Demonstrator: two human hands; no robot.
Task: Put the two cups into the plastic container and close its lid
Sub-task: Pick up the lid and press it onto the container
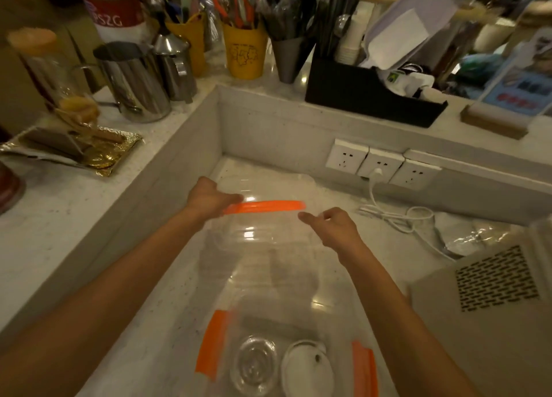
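A clear plastic container (343,316) with orange side latches stands on the counter at the bottom of the view. Inside it sit a clear glass cup (254,364) and a white cup (307,369), side by side. The transparent lid (263,241) is raised and tilted, its far edge carrying an orange latch (265,206). My left hand (209,198) grips that far edge at the latch's left end. My right hand (331,226) pinches the lid's far right corner, just beside the latch's right end. The lid is blurred.
A raised ledge surrounds the counter, with steel jugs (134,80), yellow utensil cups (245,53) and a black box (370,98) on it. Wall sockets (379,163) and a white cable (397,217) lie behind the lid. A vented grey appliance (493,292) stands close on the right.
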